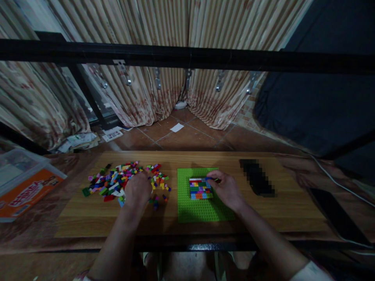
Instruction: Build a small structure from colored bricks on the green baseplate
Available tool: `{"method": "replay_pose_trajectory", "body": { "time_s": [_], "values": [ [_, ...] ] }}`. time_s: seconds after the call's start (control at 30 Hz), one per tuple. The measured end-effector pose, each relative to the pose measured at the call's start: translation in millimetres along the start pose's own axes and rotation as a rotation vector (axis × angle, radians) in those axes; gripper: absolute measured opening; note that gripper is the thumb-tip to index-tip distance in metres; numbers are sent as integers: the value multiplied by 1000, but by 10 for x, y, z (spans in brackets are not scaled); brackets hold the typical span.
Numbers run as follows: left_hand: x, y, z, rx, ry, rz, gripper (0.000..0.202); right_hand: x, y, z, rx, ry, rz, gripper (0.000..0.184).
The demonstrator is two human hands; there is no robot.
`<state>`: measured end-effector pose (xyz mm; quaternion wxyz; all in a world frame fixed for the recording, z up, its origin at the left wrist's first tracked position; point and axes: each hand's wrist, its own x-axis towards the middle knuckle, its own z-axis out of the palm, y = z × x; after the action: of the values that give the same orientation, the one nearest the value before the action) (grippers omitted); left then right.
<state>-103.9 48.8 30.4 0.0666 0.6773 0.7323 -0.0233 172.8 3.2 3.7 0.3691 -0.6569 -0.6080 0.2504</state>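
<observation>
A green baseplate (199, 208) lies on the wooden table (278, 207), with a block of small coloured bricks (200, 188) built on its upper middle. My right hand (226, 190) rests on the plate beside that block, fingers pinched on a small blue brick (208, 178) at the block's top right corner. To the left spreads a pile of loose coloured bricks (117, 181). My left hand (137, 190) lies palm down on the right part of that pile, its fingers curled among the bricks; what they hold, if anything, is hidden.
A dark oblong object (257, 177) lies on the table right of the plate. An orange and white box (27, 187) under a clear lid stands at the far left. Striped curtains (164, 89) hang behind, a black bar (187, 56) crosses above, and a cable (336, 179) runs along the right.
</observation>
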Motion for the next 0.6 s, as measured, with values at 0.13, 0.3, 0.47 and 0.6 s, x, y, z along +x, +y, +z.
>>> {"method": "replay_pose_trajectory", "body": {
  "time_s": [0.13, 0.3, 0.47, 0.6],
  "values": [
    [-29, 10, -10, 26, -17, -70, 32, -16, 55, 75, -9, -23, -63, 25],
    [-31, -17, 3, 37, 0, -75, 36, -6, 144, 129, -70, -23, -143, 28],
    [-13, -18, -15, -1, -11, -116, 36, 7, 222, 158, -7, 18, -103, 26],
    [-15, -13, -30, -15, 1, -121, 34, 8, 246, 166, 99, 36, -27, 23]
  ]
}}
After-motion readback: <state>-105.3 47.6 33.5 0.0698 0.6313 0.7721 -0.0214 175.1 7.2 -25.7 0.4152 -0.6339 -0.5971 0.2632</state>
